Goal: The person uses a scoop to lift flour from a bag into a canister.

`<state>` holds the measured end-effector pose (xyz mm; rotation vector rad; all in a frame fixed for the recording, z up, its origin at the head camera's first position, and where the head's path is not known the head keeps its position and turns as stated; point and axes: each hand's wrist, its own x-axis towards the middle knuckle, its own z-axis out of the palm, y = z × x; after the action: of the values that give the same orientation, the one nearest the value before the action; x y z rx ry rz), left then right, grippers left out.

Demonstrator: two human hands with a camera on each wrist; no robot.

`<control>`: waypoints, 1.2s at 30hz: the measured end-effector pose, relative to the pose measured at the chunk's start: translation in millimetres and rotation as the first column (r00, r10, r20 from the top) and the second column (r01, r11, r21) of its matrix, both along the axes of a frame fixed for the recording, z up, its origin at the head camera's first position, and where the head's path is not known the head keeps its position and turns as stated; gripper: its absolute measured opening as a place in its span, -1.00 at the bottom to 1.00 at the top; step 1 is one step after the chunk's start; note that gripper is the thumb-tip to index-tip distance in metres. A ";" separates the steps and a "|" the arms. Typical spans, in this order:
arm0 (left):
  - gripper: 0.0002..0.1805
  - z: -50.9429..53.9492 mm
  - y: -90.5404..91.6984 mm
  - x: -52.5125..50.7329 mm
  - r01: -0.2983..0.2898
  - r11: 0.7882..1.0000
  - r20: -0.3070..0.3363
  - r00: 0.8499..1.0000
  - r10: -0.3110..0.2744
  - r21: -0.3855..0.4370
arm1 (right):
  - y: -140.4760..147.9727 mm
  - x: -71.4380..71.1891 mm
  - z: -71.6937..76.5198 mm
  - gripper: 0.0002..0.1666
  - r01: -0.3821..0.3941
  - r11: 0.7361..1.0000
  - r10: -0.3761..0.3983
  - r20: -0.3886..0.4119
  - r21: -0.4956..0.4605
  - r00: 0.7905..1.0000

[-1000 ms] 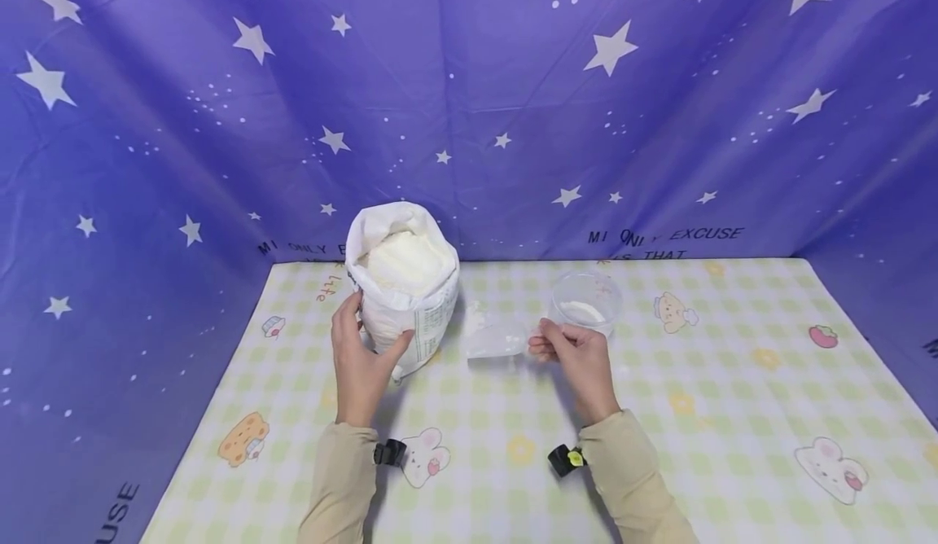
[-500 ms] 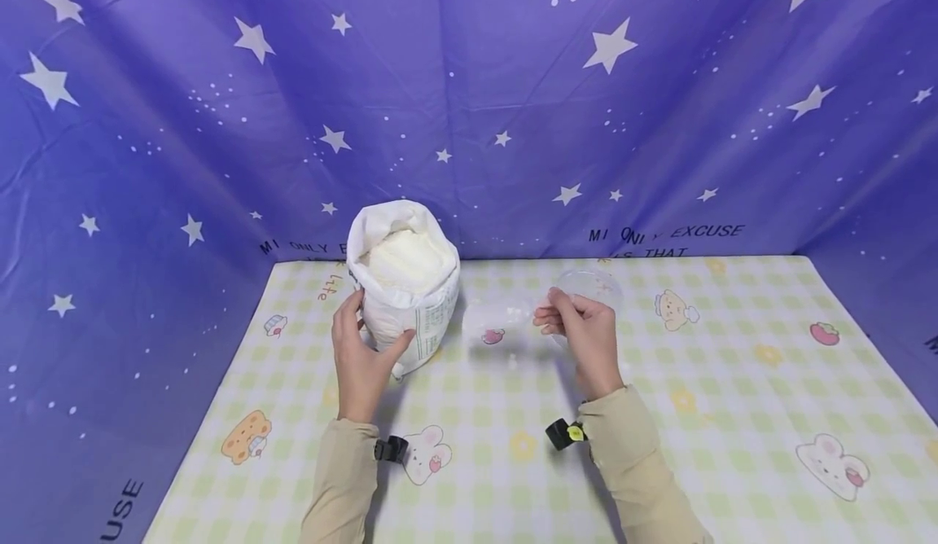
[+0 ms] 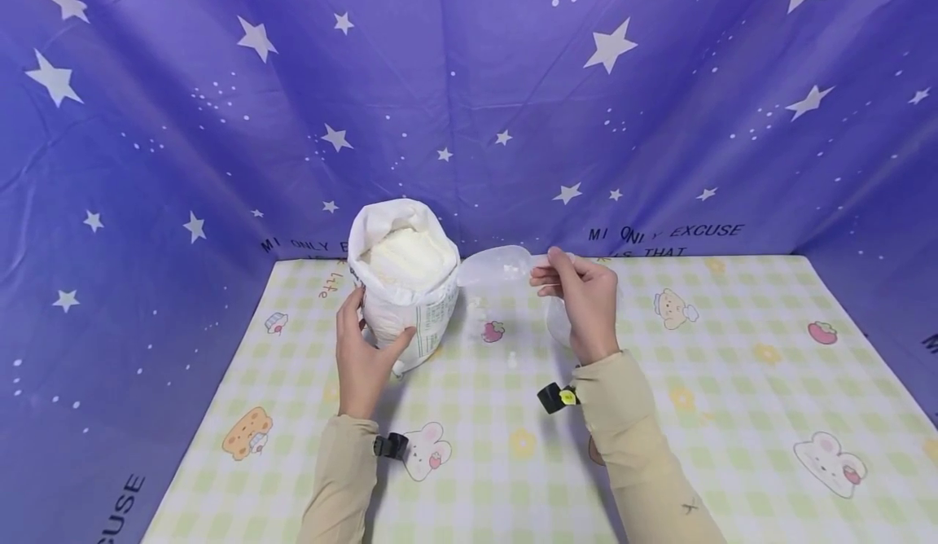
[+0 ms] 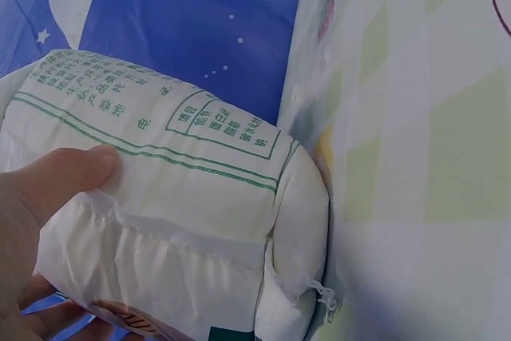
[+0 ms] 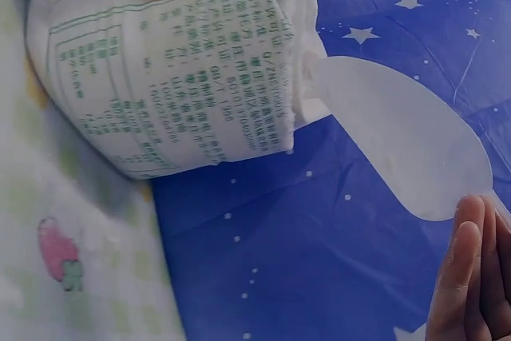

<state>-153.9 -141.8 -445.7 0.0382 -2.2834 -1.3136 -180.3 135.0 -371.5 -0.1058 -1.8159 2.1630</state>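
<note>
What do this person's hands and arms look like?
The left hand and right hand are bare, with beige sleeves to the wrists. Black devices sit at both wrists; the right one bears a yellow tag. A small dark cross marks the right sleeve.

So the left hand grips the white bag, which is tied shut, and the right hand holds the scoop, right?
Not quite: the white bag isn't tied shut. The head view shows it open, with pale powder inside. The left hand does grip it, and the right hand does hold the scoop.
</note>
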 end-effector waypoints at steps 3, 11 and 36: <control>0.01 -0.7 -0.1 -0.5 0.001 1.000 0.013 1.000 -0.001 0.006 | -2.9 -4.8 5.9 -0.56 0.005 1.000 -0.004 -0.031 0.010 1.000; 0.02 -1.1 1.5 -3.0 0.011 1.000 -0.002 1.000 -0.011 0.016 | -13.4 -14.9 10.7 -0.53 -0.010 0.999 0.013 -0.057 0.046 0.998; 0.05 -5.4 -1.7 -2.2 0.011 1.000 -0.011 1.000 -0.011 0.011 | -45.6 -28.7 15.9 -0.61 0.012 0.970 0.011 -0.094 0.242 0.996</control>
<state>-156.0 -143.5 -451.1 0.0224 -2.2708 -1.3286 -209.0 89.4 -355.7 0.0510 -2.0066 1.8927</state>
